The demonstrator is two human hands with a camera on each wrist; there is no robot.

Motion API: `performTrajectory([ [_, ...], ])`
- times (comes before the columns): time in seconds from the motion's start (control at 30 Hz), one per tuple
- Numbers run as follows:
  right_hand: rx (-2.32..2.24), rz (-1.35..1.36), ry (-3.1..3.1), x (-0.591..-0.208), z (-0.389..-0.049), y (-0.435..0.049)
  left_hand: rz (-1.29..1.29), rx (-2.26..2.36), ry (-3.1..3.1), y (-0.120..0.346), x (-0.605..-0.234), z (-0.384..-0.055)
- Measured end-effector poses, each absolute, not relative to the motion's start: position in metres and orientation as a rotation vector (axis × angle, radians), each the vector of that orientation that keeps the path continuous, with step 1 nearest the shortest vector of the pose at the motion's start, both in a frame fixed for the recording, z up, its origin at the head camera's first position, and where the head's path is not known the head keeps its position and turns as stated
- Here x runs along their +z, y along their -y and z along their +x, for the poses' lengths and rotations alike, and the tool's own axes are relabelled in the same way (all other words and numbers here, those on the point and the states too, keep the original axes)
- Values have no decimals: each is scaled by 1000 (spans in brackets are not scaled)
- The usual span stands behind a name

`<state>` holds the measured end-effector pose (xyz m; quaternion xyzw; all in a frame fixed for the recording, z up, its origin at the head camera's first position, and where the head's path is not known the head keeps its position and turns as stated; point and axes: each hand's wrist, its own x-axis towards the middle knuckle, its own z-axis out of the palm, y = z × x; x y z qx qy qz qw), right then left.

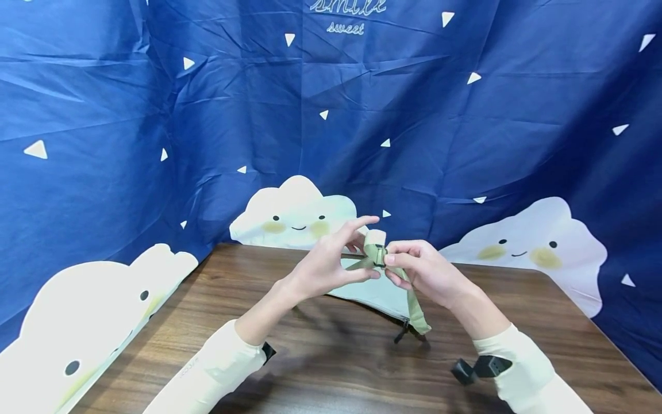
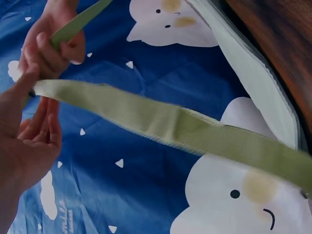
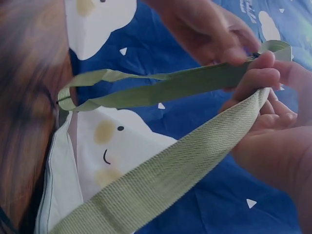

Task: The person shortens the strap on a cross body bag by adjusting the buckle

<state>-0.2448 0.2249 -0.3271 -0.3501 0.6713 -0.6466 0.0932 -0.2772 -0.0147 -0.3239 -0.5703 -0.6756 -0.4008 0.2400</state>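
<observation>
A dark buckle (image 1: pixel 379 256) on a green strap (image 1: pixel 416 307), held up close.
The right hand (image 1: pixel 426 270) pinches it between thumb and fingers — the left hand (image 1: pixel 326 259) curves round the strap beside it, which runs down to a pale bag (image 1: pixel 380 294) on the table (image 1: pixel 248 287). Looks like strap adjusting; next probably calls for a steady buckle — and an even pull.

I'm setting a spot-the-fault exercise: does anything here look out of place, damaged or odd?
Nothing stands out. The left hand and right hand hold the green strap, with the pale bag behind; the blue backdrop is creased, but that looks like ordinary folding.
</observation>
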Motion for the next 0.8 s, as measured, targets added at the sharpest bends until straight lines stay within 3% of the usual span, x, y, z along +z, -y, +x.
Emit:
performTrajectory([
  [0.33, -2239, -1115, -1482, -316, -246, -242, -1581, -1043, 1854, 20, -322, -286],
  [0.8, -2259, -1201, -1240, -308, -254, -260, -1618, -933, 1852, 32, -321, -298],
])
